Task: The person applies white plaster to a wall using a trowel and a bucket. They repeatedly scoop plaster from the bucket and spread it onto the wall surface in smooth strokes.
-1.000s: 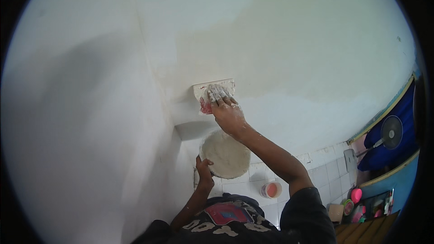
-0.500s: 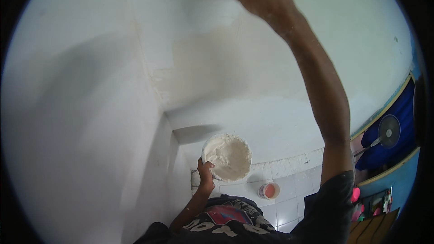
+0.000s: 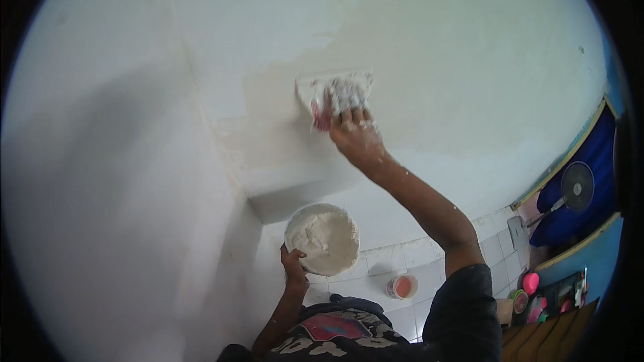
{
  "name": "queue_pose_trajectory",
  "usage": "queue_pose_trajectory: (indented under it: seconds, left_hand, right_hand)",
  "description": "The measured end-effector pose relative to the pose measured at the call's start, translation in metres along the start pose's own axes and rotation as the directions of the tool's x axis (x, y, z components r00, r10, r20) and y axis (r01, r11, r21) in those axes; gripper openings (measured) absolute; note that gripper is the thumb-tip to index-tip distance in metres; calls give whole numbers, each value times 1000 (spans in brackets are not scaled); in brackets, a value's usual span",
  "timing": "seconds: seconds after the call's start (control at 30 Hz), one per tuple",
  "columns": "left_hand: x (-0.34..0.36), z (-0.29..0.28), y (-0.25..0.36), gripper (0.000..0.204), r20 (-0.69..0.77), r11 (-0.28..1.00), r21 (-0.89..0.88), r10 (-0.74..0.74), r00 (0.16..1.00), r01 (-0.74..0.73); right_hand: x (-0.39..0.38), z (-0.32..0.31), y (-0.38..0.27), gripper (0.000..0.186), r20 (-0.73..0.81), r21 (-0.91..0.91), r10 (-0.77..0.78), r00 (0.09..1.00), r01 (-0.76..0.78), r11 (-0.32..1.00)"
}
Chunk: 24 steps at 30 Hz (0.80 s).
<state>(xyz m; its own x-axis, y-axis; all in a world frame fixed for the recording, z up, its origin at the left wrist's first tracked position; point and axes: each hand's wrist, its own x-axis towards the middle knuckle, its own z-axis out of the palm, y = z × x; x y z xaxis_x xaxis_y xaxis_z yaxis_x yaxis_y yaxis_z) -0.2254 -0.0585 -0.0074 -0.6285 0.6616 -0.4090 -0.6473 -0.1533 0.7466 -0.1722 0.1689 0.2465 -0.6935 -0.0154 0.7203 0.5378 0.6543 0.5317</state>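
Note:
With its thumb over the rim, my left hand [image 3: 294, 267] grips a round bucket [image 3: 356, 231] at chest height. Thick white wall putty [image 3: 329, 238] coats its inside. My right hand [image 3: 360, 135] is up at the wall [image 3: 429, 87], fingers closed on a wide putty scraper [image 3: 312, 90]. The scraper is smeared white with some red showing, and its broad edge lies against the wall. White smears cover the fingers. Around the blade the wall shows a beige patch beside whiter areas.
A small white tub [image 3: 403, 286] with a reddish inside stands on the tiled floor [image 3: 362, 289]. To the right are a fan [image 3: 577, 188], a dark blue curtain [image 3: 547, 228] and pink items [image 3: 530, 283]. A wall corner runs down the left, with a ledge [image 3: 285, 201] low down.
My right hand has come down the wall from the top edge, bringing the scraper fully into view. The bucket in my left hand has shifted slightly left and lower.

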Motion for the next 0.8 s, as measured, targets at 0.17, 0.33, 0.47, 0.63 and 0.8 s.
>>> queue_pose_trajectory:
  seconds: [0.17,0.33,0.47,0.63,0.8]
  left_hand:
    - [12,-13,-13,61,8,999,36,-26,1000,26]
    - [22,-15,-16,57,26,998,43,-53,998,52]
    - [23,-22,-12,54,46,994,36,-108,993,107]
    - [16,-16,-5,55,58,993,26,-112,992,111]
    - [31,-21,-24,54,101,986,39,-163,981,160]
  right_hand:
    - [-23,-30,-17,53,354,325,44,934,-167,931]
    - [61,-82,-4,22,589,470,114,800,-455,757]
    - [133,-69,22,28,483,446,71,873,-315,838]
    - [178,-77,108,31,78,417,153,985,-172,893]
    - [225,-195,147,25,-270,156,411,871,-382,911]
